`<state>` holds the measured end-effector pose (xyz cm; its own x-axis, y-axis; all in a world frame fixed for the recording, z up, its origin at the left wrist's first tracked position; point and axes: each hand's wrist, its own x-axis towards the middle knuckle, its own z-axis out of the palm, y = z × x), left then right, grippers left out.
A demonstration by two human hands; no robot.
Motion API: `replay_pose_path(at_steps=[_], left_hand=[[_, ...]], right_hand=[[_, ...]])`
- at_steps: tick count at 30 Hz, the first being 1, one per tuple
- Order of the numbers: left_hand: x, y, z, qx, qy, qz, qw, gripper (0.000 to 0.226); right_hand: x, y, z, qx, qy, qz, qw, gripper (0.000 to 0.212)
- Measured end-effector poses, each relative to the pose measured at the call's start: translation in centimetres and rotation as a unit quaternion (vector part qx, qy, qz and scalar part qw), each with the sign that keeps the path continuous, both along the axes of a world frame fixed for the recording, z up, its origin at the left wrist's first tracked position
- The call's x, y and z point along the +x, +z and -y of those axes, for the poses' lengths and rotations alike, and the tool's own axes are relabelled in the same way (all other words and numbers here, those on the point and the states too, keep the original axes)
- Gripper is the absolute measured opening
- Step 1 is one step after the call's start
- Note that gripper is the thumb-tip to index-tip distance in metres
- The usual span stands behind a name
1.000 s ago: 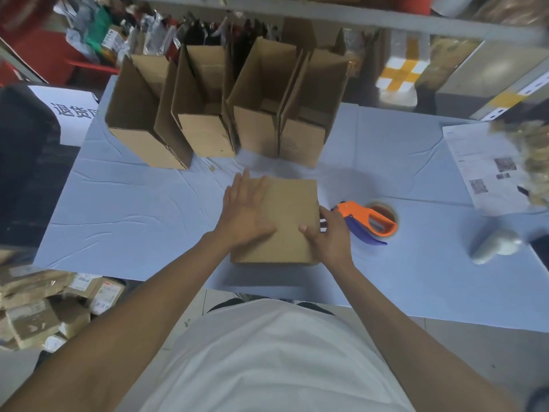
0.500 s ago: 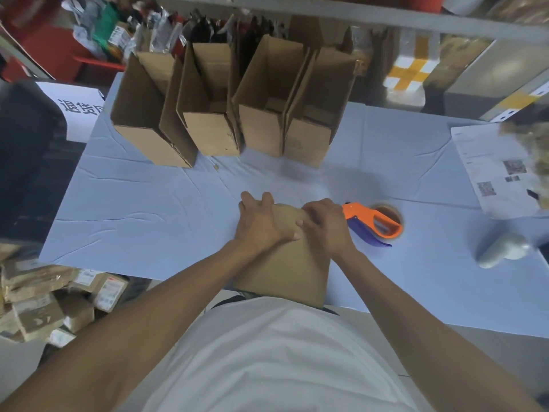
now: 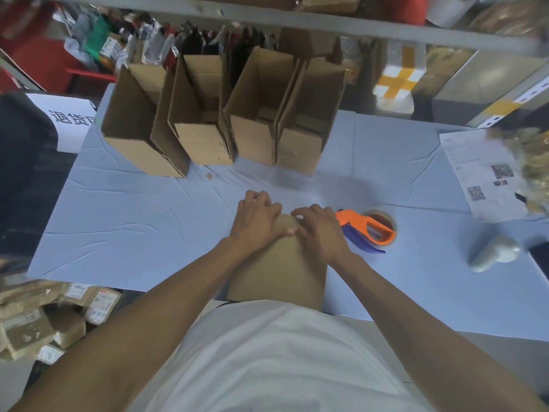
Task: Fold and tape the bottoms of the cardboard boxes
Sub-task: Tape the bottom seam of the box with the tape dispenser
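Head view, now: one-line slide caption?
Both hands, left hand and right hand, grip the far end of a cardboard box; orange tape dispenser lies beside it on the table.

Tape dispenser [image 3: 367, 230] right of box [image 3: 279, 275]

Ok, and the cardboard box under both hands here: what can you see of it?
The cardboard box is plain brown, unprinted corrugated card with one broad face toward the camera. It is tilted, with its near end past the table's front edge against the person's white shirt and its far end over the blue cloth. The left hand and right hand both curl over that far edge, side by side. No tape shows on it. The orange tape dispenser lies just right of it, not touching.
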<state>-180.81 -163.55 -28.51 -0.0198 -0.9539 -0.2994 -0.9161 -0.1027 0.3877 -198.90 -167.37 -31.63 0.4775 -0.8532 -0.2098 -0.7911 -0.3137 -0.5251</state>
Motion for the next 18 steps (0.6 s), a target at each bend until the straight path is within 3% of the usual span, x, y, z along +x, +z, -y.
replay_pose_path(at_steps=[3,5,11,14,16,18], left_hand=[[0.5,-0.7,0.6,-0.008,-0.033,-0.076,0.997,0.046],[0.6,-1.2,0.3,-0.031,-0.027,-0.090,0.995,0.045],[-0.5,-0.8,0.3,-0.054,0.013,-0.052,0.997,0.070],[-0.1,-1.4,0.7,-0.039,0.030,-0.071,0.996,0.060],[0.0,-1.3,1.5,-0.043,0.042,-0.037,0.998,0.045],[-1.0,-0.7,1.9,-0.049,0.095,0.021,0.994,0.050]], right_hand=[[0.2,0.2,0.0,-0.008,-0.006,-0.005,1.000,0.029],[0.3,-0.1,0.3,0.019,-0.014,-0.004,1.000,0.029],[0.5,0.4,0.4,0.049,-0.042,0.012,0.998,0.031],[0.7,0.4,0.4,0.076,-0.090,0.057,0.991,0.037],[0.9,0.8,0.1,0.076,-0.149,0.097,0.981,0.037],[1.2,1.2,-0.9,0.060,-0.197,0.093,0.974,0.031]])
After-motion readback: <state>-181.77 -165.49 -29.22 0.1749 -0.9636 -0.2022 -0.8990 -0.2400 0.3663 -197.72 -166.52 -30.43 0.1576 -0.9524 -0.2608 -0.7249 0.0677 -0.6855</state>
